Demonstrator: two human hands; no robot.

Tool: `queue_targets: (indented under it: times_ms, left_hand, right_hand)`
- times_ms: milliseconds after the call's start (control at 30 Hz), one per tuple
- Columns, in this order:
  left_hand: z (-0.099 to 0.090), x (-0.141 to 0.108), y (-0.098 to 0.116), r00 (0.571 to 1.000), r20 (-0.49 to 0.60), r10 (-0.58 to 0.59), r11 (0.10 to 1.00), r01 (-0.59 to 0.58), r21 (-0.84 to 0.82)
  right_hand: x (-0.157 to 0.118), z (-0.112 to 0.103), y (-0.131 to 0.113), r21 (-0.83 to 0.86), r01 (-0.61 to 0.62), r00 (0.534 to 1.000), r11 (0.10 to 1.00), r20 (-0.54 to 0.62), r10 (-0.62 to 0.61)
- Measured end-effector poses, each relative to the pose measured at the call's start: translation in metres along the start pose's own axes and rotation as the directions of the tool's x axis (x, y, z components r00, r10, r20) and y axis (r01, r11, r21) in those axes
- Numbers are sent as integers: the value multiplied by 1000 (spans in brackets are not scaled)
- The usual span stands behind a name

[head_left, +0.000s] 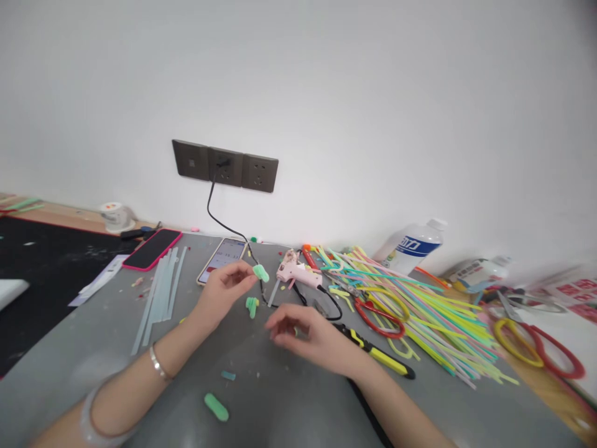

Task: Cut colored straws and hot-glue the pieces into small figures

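Between its thumb and fingertips, my left hand (pixel 228 289) pinches a small green fuzzy piece (pixel 261 272). My right hand (pixel 301 336) hovers to the right over the grey table, fingers curled and a little blurred, thumb and fingertips apart with nothing seen between them. A second green fuzzy piece (pixel 252 306) lies between the hands. Nearer the front edge lie a green oval piece (pixel 216 407) and a short blue stub (pixel 228 376). Behind my right hand, a pink glue gun (pixel 298 272) rests with a glue stick (pixel 274 292) beside it.
Colourful pipe cleaners (pixel 420 311), red-and-yellow scissors (pixel 382 314), a black-and-yellow tool (pixel 382 359) and a white bottle (pixel 413 246) are right. Translucent sticks (pixel 161 289), a pink-edged phone (pixel 153 249) and a timer phone (pixel 224 255) are left. A cord runs to the wall socket (pixel 225 167).
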State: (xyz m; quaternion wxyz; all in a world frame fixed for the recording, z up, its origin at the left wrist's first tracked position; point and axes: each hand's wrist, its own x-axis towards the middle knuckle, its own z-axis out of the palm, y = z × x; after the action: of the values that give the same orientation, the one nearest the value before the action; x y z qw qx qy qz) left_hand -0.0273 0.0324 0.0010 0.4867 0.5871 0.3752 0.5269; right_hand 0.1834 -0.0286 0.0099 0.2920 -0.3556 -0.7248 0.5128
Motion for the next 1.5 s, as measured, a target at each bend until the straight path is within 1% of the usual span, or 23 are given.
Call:
queue_targets:
  times_ms: [33, 100, 133, 167, 267, 333, 367, 433, 500, 567, 633, 700, 733, 767, 800, 833, 867, 900, 967, 1100, 1300, 1400, 1500]
  left_hand:
    - [0, 0, 0, 1000, 0, -3, 1000, 3, 2]
    - [0, 0, 1, 1000, -3, -8, 1000, 8, 8]
    - [1, 0, 1, 1000, -4, -8, 1000, 8, 12]
    - [1, 0, 2, 1000, -8, -6, 1000, 7, 14]
    - [2, -1, 3, 1000, -23, -3, 1000, 3, 13]
    - [2, -1, 4, 1000, -28, -3, 1000, 4, 18]
    - [2, -1, 4, 1000, -30, -3, 1000, 4, 21]
    - [3, -2, 4, 1000, -29, -4, 1000, 5, 22]
    - [3, -2, 4, 1000, -24, -5, 1000, 6, 12]
    - [3, -1, 4, 1000, -11, -2, 1000, 2, -2]
    - [3, -1, 3, 1000, 4, 8, 1000, -8, -11]
    - [3, -1, 3, 1000, 10, 20, 1000, -20, -6]
    - [2, 0, 3, 1000, 12, 24, 1000, -24, 4]
    - [2, 0, 3, 1000, 15, 24, 1000, -24, 15]
    - [2, 0, 3, 1000, 19, 23, 999, -23, 27]
    - [2, 0, 2, 1000, 22, 21, 999, -22, 34]
    - [2, 0, 2, 1000, 25, 19, 999, -20, 37]
    - [2, 0, 1, 1000, 25, 18, 999, -19, 35]
    - [2, 0, 1, 1000, 23, 13, 1000, -13, 25]
    - [3, 0, 0, 999, 33, 18, 999, -19, 28]
    - [4, -1, 2, 997, 69, 25, 998, -28, 50]
    - [4, -2, 2, 996, 85, 25, 999, -29, 43]
    - [4, -2, 1, 995, 92, 28, 999, -32, 37]
  right_hand:
    - [-2, 6, -4, -109, 39, 998, 993, 59, -32]
    - [-5, 22, -11, -280, 158, 969, 947, 227, -94]
    - [-7, 33, -13, -355, 227, 946, 907, 303, -118]
    - [-7, 44, -12, -430, 300, 926, 852, 346, -152]
    - [-5, 75, -3, -636, 427, 895, 642, 398, -202]
    - [-2, 90, 5, -719, 452, 891, 529, 396, -222]
    - [-1, 95, 8, -740, 457, 889, 493, 392, -235]
    - [1, 100, 12, -756, 453, 892, 472, 384, -241]
    - [0, 99, 10, -769, 414, 910, 488, 360, -204]
    - [-2, 93, 3, -770, 362, 931, 526, 330, -157]
    - [-4, 79, -7, -707, 319, 944, 632, 298, -143]
    - [-5, 58, -18, -527, 246, 962, 813, 237, -138]
    - [-5, 45, -22, -418, 212, 971, 883, 194, -141]
    - [-5, 32, -25, -315, 181, 980, 932, 135, -145]
    - [-4, 20, -26, -200, 154, 988, 968, 42, -149]
    - [-3, 8, -25, -51, 141, 989, 989, -31, -143]
    - [-1, -2, -22, 88, 150, 986, 985, -88, -142]
    - [1, -10, -17, 182, 157, 980, 971, -146, -131]
    - [4, -20, -4, 260, 208, 956, 943, -260, -140]
    - [7, -19, 18, 244, 249, 911, 937, -387, -141]
    - [7, -11, 24, 156, 208, 864, 966, -492, -107]
    - [8, -11, 23, 146, 184, 859, 972, -505, -87]
    - [9, -12, 23, 193, 159, 864, 968, -502, -42]
